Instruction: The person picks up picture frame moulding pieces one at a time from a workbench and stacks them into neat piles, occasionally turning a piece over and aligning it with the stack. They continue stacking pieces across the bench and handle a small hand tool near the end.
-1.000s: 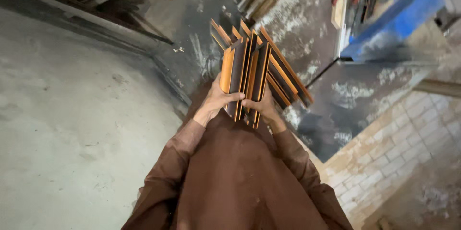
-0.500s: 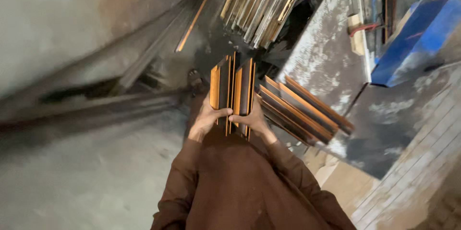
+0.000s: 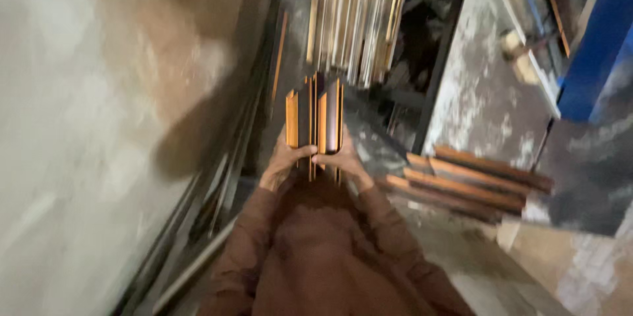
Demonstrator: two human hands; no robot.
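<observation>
I hold a bundle of short orange-and-dark wooden strips (image 3: 315, 119) upright in front of my chest. My left hand (image 3: 285, 161) grips the bundle's left side. My right hand (image 3: 339, 159) grips its right side. Brown sleeves cover both arms. A stack of similar orange-edged strips (image 3: 471, 181) lies on the floor to my right, apart from my hands. The view is motion-blurred.
A pale wall (image 3: 86, 125) runs along the left with long metal bars (image 3: 198, 223) leaning at its foot. Long pale strips (image 3: 359, 16) stand ahead. A grey stained table (image 3: 481, 92) is at the right, with a blue box (image 3: 597, 45) beyond.
The view has swung left: the floor stack that was beside the bundle now lies well to the right. The bundle stays in both hands.
</observation>
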